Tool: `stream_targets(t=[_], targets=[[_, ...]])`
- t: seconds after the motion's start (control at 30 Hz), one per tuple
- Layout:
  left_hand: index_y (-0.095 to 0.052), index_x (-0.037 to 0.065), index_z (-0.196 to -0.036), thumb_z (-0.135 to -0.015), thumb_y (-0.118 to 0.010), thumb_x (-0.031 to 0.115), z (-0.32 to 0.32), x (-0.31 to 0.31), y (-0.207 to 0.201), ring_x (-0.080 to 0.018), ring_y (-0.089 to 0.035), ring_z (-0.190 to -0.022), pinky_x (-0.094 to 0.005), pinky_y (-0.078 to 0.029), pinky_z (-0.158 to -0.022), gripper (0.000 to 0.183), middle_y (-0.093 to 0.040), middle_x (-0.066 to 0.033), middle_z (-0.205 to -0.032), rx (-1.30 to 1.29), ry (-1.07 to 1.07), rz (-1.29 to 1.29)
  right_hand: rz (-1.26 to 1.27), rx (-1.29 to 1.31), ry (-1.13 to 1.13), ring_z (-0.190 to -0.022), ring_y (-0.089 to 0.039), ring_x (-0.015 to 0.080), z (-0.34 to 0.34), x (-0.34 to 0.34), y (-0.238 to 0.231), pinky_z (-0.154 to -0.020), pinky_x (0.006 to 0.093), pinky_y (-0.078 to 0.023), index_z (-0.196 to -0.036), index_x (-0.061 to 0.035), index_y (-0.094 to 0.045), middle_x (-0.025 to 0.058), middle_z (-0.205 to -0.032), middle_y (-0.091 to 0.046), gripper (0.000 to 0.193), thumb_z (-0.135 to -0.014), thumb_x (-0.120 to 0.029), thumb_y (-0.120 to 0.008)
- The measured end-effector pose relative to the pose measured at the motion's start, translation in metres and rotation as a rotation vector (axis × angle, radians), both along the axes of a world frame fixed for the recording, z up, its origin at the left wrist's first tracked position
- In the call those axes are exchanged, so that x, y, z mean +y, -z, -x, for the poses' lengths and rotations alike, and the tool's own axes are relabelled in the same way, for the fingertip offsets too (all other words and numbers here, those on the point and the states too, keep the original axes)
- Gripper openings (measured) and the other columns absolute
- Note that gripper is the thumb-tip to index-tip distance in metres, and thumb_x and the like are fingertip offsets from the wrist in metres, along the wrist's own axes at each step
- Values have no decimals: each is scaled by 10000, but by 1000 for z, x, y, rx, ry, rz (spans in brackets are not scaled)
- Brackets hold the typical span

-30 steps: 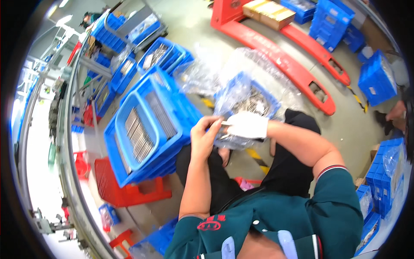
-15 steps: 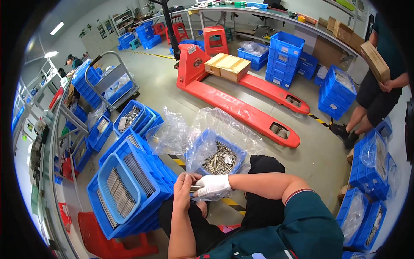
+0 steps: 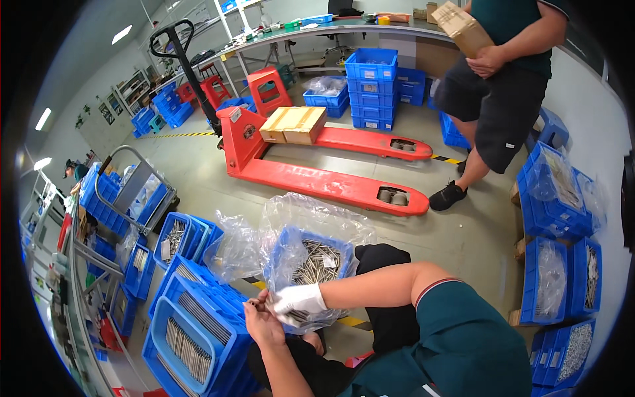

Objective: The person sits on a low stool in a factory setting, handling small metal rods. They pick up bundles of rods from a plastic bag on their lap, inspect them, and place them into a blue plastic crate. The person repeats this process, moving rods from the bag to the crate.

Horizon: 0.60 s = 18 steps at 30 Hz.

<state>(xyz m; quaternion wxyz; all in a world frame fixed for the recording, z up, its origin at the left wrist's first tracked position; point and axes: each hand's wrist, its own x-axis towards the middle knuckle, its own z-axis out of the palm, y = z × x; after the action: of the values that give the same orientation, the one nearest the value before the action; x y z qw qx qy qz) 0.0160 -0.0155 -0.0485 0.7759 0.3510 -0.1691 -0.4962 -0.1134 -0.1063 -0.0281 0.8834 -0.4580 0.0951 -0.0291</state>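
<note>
My bare left hand (image 3: 266, 323) is closed, its fingers curled and thumb pinched in; whatever it holds is too small to make out. Touching or nearly touching it, my right hand (image 3: 299, 301) in a white glove is smeared by motion at the fingers. Just beyond them stands a blue crate (image 3: 345, 247) lined with clear plastic film (image 3: 291, 215), full of loose slim metal pins (image 3: 316, 263). To the left, a light blue tray (image 3: 161, 331) rests on stacked blue crates (image 3: 228, 351), with metal pins (image 3: 187, 347) laid in neat rows inside.
A red pallet jack (image 3: 297, 178) carrying cardboard boxes (image 3: 294, 124) stands ahead. At the far right, a person (image 3: 503, 99) holds a carton (image 3: 463, 28). Blue crates (image 3: 555, 192) line the right wall. A trolley (image 3: 132, 192) stands at left.
My view has swung to the right. The metal pin visible between my hands earlier is no longer distinct. The person with the carton has stepped closer to the pallet jack.
</note>
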Motion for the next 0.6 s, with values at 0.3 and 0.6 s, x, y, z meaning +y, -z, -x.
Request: stream_targets(t=[0.3,0.6], targets=[[-434,92,-1305,-948,-414,248,-6,-23,94,-219,-474,-1182,-341,-382,-1005,390,-497,-81,-1274,574,265,349,134,-212,755,-638,-533,87,-36,26,-31,-551,220,-446,-956,-58,-541,24,-744,-539,119,-857,-36,-603],[-466,68,-1249,-963,-372,219,11,-20,57,-202,-512,-1095,-317,-426,-917,337,-524,-73,-1203,283,223,133,152,-65,762,-507,-425,62,-51,23,-30,-458,237,-358,-808,-73,-529,-23,-562,-450,270,-931,-312,-560]])
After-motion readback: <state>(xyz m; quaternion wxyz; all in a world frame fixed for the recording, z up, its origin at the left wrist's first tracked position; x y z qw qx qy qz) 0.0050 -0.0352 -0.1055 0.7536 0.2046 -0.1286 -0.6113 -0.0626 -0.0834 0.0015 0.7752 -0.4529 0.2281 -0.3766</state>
